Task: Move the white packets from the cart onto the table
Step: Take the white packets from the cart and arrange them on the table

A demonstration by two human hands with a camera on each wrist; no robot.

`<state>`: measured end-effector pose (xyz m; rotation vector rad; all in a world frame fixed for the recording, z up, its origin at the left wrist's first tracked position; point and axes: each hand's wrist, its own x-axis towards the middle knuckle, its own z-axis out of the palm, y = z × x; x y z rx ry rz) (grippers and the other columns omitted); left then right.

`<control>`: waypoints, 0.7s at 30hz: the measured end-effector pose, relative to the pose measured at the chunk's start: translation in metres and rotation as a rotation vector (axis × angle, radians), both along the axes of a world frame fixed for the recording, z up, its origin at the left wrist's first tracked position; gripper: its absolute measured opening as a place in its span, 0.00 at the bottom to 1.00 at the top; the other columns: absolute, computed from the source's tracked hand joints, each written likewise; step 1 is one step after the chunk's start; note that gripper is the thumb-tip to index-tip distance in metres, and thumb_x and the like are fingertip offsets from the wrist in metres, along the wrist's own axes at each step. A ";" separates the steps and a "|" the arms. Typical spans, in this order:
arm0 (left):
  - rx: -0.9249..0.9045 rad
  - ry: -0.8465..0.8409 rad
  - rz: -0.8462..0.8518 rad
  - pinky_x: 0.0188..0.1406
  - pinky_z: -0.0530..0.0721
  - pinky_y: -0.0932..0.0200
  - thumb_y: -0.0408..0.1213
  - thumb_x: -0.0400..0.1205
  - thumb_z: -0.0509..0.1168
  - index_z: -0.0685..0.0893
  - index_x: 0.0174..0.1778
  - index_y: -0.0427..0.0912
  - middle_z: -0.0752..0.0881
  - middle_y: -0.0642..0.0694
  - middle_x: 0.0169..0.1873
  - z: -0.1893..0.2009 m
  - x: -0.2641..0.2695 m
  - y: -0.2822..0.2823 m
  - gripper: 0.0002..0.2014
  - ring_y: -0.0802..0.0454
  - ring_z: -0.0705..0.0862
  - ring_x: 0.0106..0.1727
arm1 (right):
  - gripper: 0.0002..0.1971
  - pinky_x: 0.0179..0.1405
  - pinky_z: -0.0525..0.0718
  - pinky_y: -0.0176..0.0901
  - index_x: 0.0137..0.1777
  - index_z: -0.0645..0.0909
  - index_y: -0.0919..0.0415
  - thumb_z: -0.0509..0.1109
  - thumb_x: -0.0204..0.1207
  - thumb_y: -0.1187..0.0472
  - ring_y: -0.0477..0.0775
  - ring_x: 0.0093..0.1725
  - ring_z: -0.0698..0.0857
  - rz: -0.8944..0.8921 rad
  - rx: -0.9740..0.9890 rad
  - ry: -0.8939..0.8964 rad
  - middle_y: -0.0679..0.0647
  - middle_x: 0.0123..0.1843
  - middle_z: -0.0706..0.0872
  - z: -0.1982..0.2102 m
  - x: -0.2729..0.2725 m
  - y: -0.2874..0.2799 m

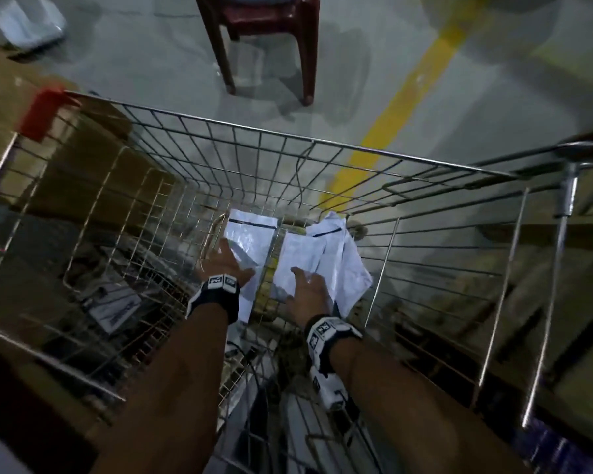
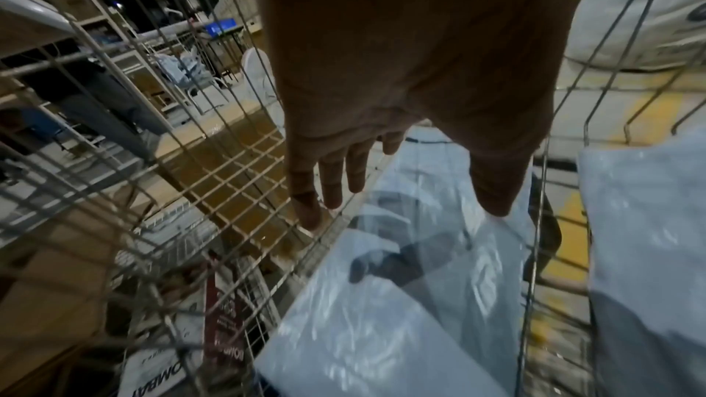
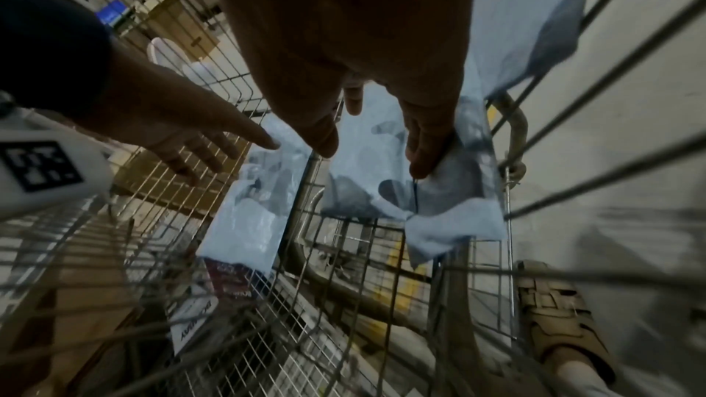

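Head view shows both hands spread, holding nothing, left hand (image 1: 227, 265) over the flat white packet (image 1: 250, 239) on the cart (image 1: 322, 145) floor, right hand (image 1: 310, 289) on the crumpled packets (image 1: 336, 254); pinching edges firmly likely lifts best.

packets (image 1: 250, 234) in cart (image 1: 288, 138), chair (image 1: 264, 35) behind

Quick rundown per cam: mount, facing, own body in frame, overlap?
Head: on the head, looking down into the wire-mesh shopping cart; both forearms, left hand, right hand.
Left wrist: along the open left hand at the glossy white plastic packet below.
Right wrist: along the right hand, fingers at a crumpled white packet; left hand and a sandalled foot show.
Shared: all three show the packets on the cart floor.
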<state>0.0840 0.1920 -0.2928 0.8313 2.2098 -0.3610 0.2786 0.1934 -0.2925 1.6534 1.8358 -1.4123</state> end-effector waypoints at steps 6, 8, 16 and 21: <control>-0.150 0.024 0.009 0.76 0.65 0.27 0.63 0.68 0.77 0.28 0.85 0.45 0.50 0.27 0.84 -0.022 0.015 -0.002 0.69 0.26 0.57 0.83 | 0.33 0.81 0.65 0.53 0.85 0.58 0.46 0.64 0.82 0.60 0.66 0.86 0.55 0.012 0.036 -0.014 0.65 0.88 0.47 0.000 -0.001 -0.014; -0.104 0.027 0.026 0.74 0.68 0.27 0.59 0.70 0.78 0.28 0.84 0.45 0.55 0.25 0.82 -0.023 0.015 0.002 0.68 0.24 0.61 0.81 | 0.33 0.82 0.62 0.51 0.85 0.59 0.47 0.65 0.82 0.60 0.65 0.85 0.56 -0.038 0.049 -0.003 0.64 0.87 0.49 0.002 0.000 -0.012; 0.028 0.092 0.116 0.65 0.77 0.36 0.52 0.79 0.70 0.36 0.86 0.45 0.69 0.30 0.77 0.011 0.017 0.009 0.53 0.33 0.78 0.69 | 0.32 0.70 0.75 0.54 0.83 0.60 0.45 0.66 0.80 0.56 0.68 0.75 0.70 -0.096 0.081 -0.031 0.62 0.81 0.57 0.010 -0.007 0.002; 0.188 0.059 0.133 0.61 0.83 0.40 0.41 0.80 0.71 0.38 0.87 0.44 0.78 0.31 0.68 0.034 0.008 0.021 0.51 0.34 0.83 0.63 | 0.31 0.68 0.79 0.55 0.85 0.58 0.40 0.63 0.83 0.50 0.71 0.72 0.74 -0.173 -0.042 -0.088 0.67 0.84 0.54 0.016 -0.024 0.016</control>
